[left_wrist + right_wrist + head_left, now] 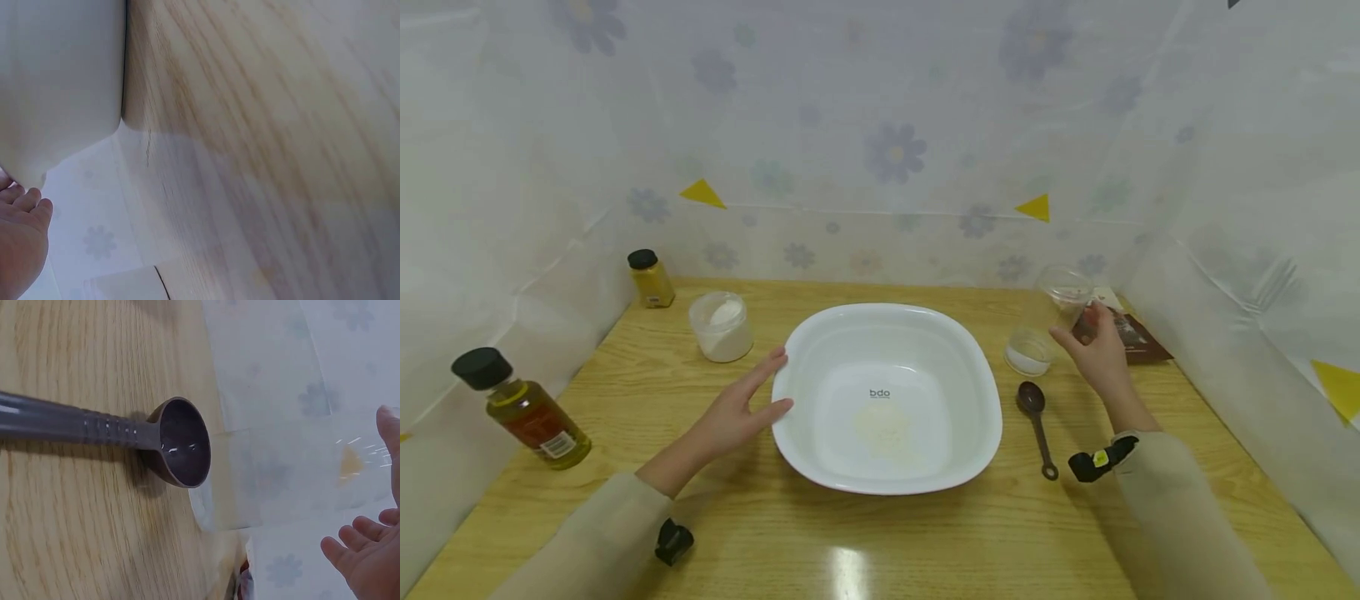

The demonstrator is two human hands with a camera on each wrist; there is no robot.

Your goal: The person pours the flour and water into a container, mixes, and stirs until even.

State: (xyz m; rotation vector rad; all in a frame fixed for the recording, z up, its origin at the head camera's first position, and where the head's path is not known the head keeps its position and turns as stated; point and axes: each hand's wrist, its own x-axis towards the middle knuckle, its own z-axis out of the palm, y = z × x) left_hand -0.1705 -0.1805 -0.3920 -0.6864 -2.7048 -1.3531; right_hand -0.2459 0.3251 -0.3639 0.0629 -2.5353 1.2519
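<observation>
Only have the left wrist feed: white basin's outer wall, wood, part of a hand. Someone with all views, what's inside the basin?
Observer: Head view shows a pale yellowish patch on the floor of the white basin; powder or liquid, can't tell.
Operator: And the right hand, where is it?
Observer: Right hand is at the tall clear container, to the right of the basin; can't confirm contact.
Operator: Scoop in either hand?
Observer: Neither. The dark scoop lies on the table between the basin and the right forearm.
</observation>
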